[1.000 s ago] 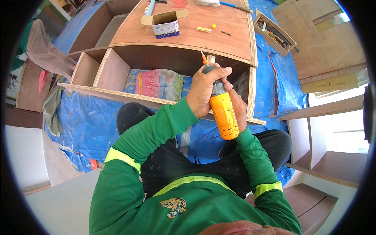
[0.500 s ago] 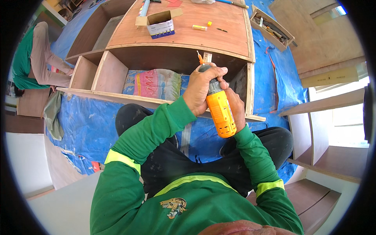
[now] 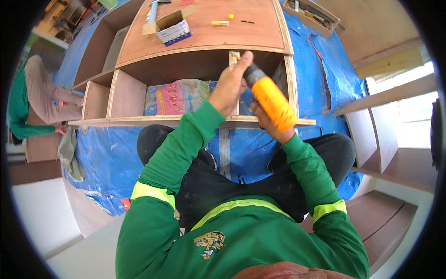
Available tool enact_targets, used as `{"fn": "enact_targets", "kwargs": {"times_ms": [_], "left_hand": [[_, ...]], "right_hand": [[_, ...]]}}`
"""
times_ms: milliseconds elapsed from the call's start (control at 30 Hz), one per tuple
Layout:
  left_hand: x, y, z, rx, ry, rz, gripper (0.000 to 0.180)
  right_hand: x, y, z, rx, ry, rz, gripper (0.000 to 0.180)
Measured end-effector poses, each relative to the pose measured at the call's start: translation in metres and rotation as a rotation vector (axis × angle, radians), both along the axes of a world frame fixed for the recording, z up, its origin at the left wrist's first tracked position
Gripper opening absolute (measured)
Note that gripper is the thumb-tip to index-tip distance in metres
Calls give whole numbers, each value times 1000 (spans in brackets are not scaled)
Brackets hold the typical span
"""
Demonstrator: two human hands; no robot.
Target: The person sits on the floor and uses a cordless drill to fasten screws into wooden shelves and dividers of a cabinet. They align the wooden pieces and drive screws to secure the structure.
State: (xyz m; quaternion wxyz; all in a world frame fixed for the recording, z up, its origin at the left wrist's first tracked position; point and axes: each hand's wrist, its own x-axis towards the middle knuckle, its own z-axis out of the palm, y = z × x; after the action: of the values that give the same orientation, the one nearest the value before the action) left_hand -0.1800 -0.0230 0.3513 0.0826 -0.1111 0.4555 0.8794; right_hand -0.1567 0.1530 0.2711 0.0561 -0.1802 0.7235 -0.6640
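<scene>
A yellow-orange cordless drill (image 3: pixel 275 104) with a dark chuck tilts over the front of a plywood cabinet, its front end pointing up and left. Gripping it from below is my right hand (image 3: pixel 271 124), largely covered by the tool's body. My left hand (image 3: pixel 228 89) is curled beside the chuck with its thumb raised; whatever its fingers hold is hidden. The orange bit (image 3: pixel 237 56) shows just past that thumb, close to the upper end of an upright plywood divider (image 3: pixel 233 59) in the cabinet. Whether the bit touches the wood I cannot tell.
An opened cardboard box (image 3: pixel 173 33), a small yellow-labelled tube (image 3: pixel 220 23) and a yellow cap (image 3: pixel 231 16) lie on the cabinet panel (image 3: pixel 204 39). Inside is a printed sack (image 3: pixel 181 97). A wooden toolbox (image 3: pixel 311 17) stands at right; another person (image 3: pixel 39 93) works at left.
The drill has swung from nearly upright to a leftward tilt, its front now at the divider. My left hand has moved off the chuck to the bit's side; my right hand has dropped lower.
</scene>
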Motion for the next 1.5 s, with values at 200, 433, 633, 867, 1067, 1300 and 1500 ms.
{"fn": "enact_targets", "kwargs": {"times_ms": [200, 433, 633, 867, 1067, 1300, 1500], "left_hand": [[-32, -52, -136, -1030, 120, 405, 72], [-31, -28, -165, -1047, -2, 188, 70], [-23, -15, -189, -1293, 109, 252, 52], [-23, -11, -186, -1328, 106, 248, 46], [-23, -7, -181, -1311, 102, 224, 47], [-24, -9, -182, -1334, 72, 225, 49], [-24, -11, -182, -1355, 59, 194, 52]], "right_hand": [[-22, 16, 23, -228, -600, -136, 24], [-62, -10, -34, -313, -935, -238, 27], [-112, -27, -101, -438, -1048, -268, 36], [-133, -29, -152, -446, -1195, -239, 37], [-145, -27, -171, -365, -1214, -269, 43], [-149, -41, -157, -307, -1102, -352, 35], [-148, -39, -150, -311, -1105, -371, 40]]}}
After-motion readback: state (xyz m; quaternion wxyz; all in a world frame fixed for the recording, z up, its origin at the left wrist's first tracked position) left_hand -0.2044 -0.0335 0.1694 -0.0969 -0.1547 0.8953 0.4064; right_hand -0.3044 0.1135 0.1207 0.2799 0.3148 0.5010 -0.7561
